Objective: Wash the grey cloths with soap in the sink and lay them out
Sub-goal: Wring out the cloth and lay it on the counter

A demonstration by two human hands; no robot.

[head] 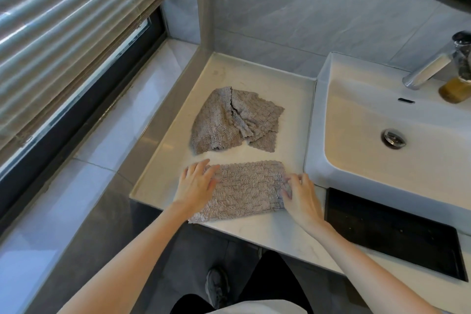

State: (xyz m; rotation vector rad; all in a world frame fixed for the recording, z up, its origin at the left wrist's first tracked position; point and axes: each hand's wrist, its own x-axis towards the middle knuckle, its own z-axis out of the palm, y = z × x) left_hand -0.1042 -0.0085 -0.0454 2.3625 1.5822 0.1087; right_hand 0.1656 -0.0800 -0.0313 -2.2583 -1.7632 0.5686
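- Near cloth (246,190) lies flat on the counter (254,76), left of the sink (356,115); second cloth (229,120) sits rumpled behind it.
- Left hand (195,185) presses the left end, fingers straight; right hand (302,195) pinches the right edge.
- Likely soft, limp, light; take by corners.

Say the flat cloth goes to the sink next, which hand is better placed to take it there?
Right, probably. The right hand grips the flat cloth at its sink-side edge, close beside the sink; the left hand rests flat on the far end.
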